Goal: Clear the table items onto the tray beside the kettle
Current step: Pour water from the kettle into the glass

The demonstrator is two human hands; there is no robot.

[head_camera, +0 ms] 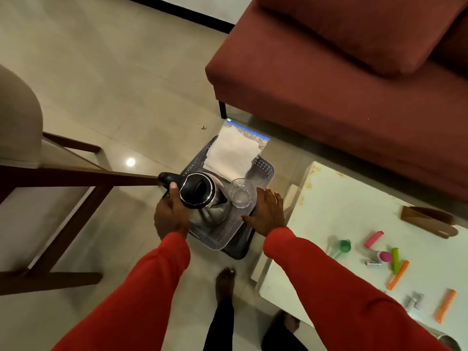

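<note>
While left hand (170, 216) curls round kettle (202, 198) (thumb up) | right hand (266, 214) flat, fingers spread, on tray (228, 231) edge

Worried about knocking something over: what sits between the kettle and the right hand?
In the head view, an empty clear glass stands on the tray, between the kettle and the right hand.

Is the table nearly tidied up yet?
Not yet. The tray holds only the kettle, a glass and a bag. The left hand grips the kettle handle. The scoop, clips and pink lighter are on the table.
</note>
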